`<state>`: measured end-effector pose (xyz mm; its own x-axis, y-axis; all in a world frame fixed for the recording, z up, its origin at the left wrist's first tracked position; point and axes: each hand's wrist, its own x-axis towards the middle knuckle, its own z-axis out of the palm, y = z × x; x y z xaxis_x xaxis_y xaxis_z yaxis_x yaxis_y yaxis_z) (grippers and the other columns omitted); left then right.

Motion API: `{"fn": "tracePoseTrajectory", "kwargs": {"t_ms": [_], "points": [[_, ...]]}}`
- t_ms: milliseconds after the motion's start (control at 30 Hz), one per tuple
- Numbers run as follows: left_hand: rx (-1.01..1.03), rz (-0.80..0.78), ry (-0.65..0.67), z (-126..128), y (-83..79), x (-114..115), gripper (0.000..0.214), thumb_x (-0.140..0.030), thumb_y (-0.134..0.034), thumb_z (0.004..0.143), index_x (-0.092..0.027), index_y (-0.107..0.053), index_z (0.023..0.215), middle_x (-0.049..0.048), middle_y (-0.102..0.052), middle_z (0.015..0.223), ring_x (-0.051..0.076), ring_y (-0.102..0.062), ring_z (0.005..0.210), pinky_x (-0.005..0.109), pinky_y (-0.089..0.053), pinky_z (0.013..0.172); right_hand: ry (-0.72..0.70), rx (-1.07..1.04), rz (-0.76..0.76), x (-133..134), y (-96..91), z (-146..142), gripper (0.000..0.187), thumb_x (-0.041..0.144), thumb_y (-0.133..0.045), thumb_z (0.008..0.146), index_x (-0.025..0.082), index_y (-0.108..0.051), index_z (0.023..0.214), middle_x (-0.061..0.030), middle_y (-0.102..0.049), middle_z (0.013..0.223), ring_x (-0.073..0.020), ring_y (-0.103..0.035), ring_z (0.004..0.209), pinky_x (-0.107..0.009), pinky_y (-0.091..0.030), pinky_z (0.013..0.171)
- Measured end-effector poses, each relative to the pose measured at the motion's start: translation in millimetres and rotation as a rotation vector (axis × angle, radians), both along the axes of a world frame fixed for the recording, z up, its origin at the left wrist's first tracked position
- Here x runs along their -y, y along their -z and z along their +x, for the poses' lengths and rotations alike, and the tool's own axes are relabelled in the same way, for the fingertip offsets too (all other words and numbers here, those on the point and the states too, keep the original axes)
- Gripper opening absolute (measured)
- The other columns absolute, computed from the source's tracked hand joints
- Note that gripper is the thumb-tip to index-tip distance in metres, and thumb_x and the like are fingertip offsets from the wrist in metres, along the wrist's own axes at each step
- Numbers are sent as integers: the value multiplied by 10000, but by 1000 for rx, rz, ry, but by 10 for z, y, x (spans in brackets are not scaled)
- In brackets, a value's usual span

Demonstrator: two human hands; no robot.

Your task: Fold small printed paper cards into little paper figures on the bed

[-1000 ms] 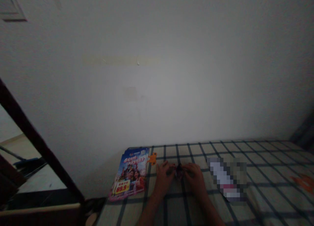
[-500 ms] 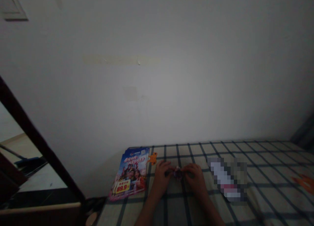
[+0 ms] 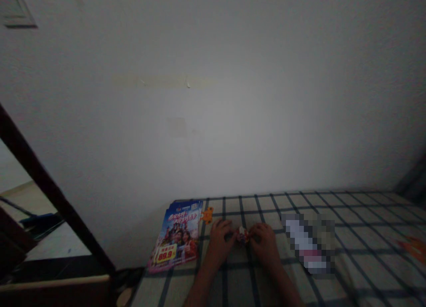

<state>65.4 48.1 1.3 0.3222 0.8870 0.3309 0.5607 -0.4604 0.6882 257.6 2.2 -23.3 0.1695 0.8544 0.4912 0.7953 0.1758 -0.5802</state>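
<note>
A small crumpled piece of printed paper or wrapper (image 3: pixel 242 235), red, white and dark, is held just above or on the checked cloth between my two hands; its exact kind is too small and dim to tell. My left hand (image 3: pixel 221 238) pinches its left side, with thumb and fingers curled toward it. On its right side, my right hand (image 3: pixel 264 239) grips with bent fingers. The fingertips of both hands partly hide the piece.
Left of my hands lies a stack of colourful flyers (image 3: pixel 176 238), with an orange bear print (image 3: pixel 207 215) beside it. A blurred-out pale item (image 3: pixel 306 245) lies to the right. Behind the checked cloth (image 3: pixel 359 236) rises a white wall (image 3: pixel 233 98).
The crumpled piece has turned between my fingers and shows more red and white. Both hands have shifted only slightly.
</note>
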Motion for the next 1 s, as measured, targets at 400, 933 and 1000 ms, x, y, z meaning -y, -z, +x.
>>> {"fn": "tracePoseTrajectory", "kwargs": {"t_ms": [400,933,1000], "points": [[-106,18,5,12,-8,22,196,-300,-714,824,-306,-777,1010,30,-679,1271,303,-434,1317,538,-348,1128,54,100,10,-5,51,-12,163,285,-619,833,275,-754,924,-56,-686,959,-241,-586,983,-366,-437,898],[-308,127,-9,29,-45,91,173,-310,-677,871,-284,-740,1029,28,-613,1357,317,-414,1336,532,-361,1119,15,198,-20,22,28,9,221,218,-613,814,291,-720,994,-58,-662,1027,-247,-570,1028,-385,-443,921],[-296,134,-5,25,-33,88,190,-310,-672,874,-292,-733,1053,31,-612,1352,311,-423,1329,531,-369,1113,6,192,-16,26,28,10,212,226,-602,826,285,-717,995,-60,-664,1030,-248,-569,1027,-391,-442,925]]}}
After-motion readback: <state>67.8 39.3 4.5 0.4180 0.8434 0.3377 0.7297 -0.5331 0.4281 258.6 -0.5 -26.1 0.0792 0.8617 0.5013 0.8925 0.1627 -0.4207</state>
